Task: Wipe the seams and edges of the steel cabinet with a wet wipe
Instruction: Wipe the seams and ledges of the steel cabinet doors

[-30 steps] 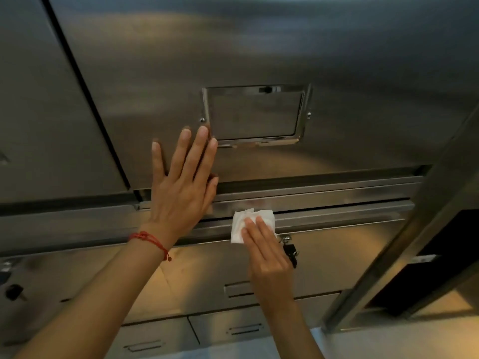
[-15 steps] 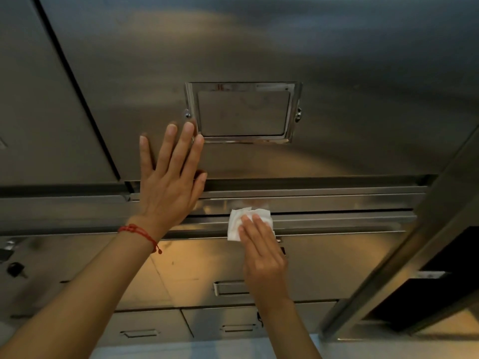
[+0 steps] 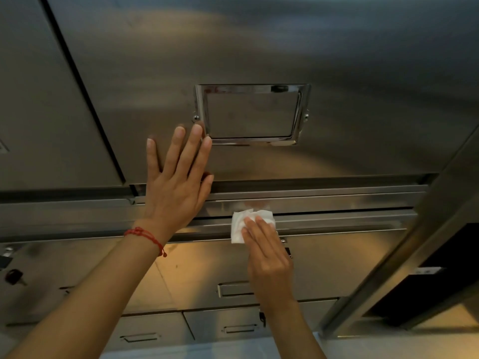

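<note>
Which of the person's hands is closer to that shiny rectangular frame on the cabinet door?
Left. The left hand has fingertips at the frame's lower left corner; the right hand presses the wet wipe well below it.

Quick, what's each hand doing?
Left hand: open, flat on the cabinet door.
Right hand: open, straight fingers pressing the wet wipe.
</note>
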The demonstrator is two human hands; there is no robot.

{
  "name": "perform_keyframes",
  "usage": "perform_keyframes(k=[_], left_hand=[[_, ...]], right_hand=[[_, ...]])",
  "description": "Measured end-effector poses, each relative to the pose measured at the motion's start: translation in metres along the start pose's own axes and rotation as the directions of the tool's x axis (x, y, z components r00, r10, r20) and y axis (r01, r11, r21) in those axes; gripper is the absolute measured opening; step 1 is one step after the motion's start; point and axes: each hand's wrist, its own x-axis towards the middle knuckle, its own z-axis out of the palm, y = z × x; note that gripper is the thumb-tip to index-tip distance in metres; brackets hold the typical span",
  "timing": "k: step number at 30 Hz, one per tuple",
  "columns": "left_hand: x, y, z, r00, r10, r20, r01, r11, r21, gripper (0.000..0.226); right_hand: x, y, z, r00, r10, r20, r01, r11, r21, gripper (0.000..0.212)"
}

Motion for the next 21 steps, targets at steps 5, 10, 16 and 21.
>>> perform_keyframes(k=[5, 10, 16, 21], left_hand=[[0.000, -0.001, 0.000, 1.000, 0.002, 0.005, -0.002, 1.000, 0.007, 0.066], [-0.001, 0.000, 0.001, 1.000, 0.008, 0.007, -0.008, 1.000, 0.016, 0.065], [-0.001, 0.000, 0.001, 1.000, 0.007, 0.009, -0.007, 1.000, 0.021, 0.065], [-0.001, 0.000, 0.002, 1.000, 0.011, 0.000, -0.011, 1.000, 0.022, 0.065]], right_hand=[[0.000, -0.005, 0.008, 0.994, 0.005, -0.112, -0.010, 0.999, -0.044, 0.017], [0.004, -0.014, 0.017, 0.994, -0.064, -0.086, 0.066, 0.998, 0.019, 0.024], [0.000, -0.008, 0.015, 0.991, -0.006, -0.132, 0.005, 1.000, -0.007, 0.034], [0.004, -0.016, 0.022, 0.992, -0.063, -0.106, 0.067, 0.997, 0.040, 0.025]])
